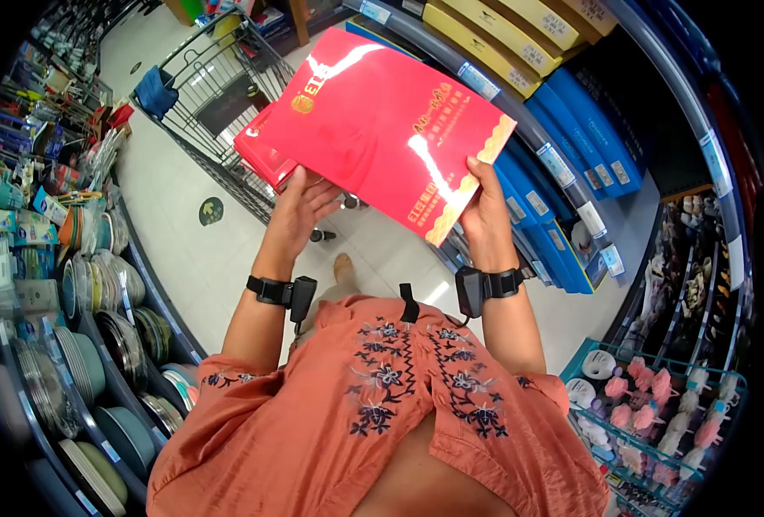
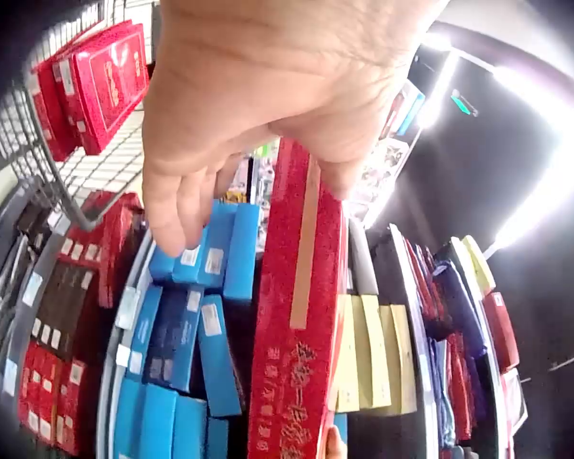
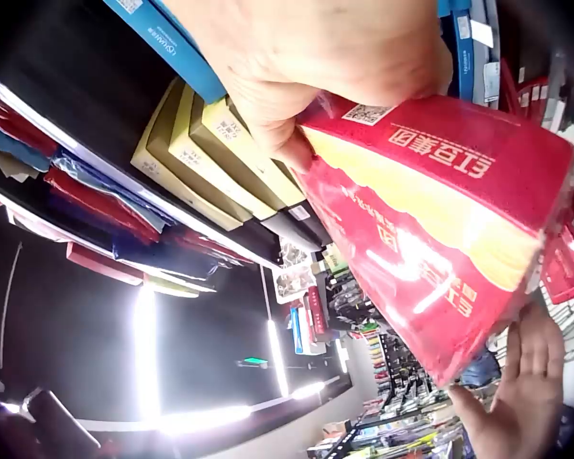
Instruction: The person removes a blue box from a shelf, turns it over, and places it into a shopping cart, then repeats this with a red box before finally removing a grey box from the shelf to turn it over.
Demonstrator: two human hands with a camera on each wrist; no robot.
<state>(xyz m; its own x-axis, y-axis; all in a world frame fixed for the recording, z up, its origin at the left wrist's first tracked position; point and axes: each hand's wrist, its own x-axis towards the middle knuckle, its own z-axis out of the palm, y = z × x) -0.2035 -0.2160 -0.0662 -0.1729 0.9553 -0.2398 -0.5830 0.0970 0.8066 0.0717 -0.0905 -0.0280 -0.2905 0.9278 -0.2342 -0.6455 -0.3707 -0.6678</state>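
Note:
A flat red box (image 1: 382, 129) with gold lettering and a wavy yellow band is held up, tilted, in front of the person. The right hand (image 1: 488, 215) grips its near right corner, thumb on the printed face; in the right wrist view the right hand (image 3: 335, 57) holds the box (image 3: 430, 239) by its edge. By the near left edge is the left hand (image 1: 300, 211), fingers extended. The left wrist view shows the left hand (image 2: 268, 86) spread over the box's narrow side (image 2: 292, 277), thumb against it, other fingers away from it.
A shopping cart (image 1: 218, 95) with red boxes (image 1: 265, 151) inside stands ahead. Blue boxes (image 1: 571, 129) and yellow boxes (image 1: 485, 43) fill the right shelves. Plates and bowls (image 1: 123, 435) line the left shelf. A teal wire basket (image 1: 584, 353) with small pink items is at the lower right.

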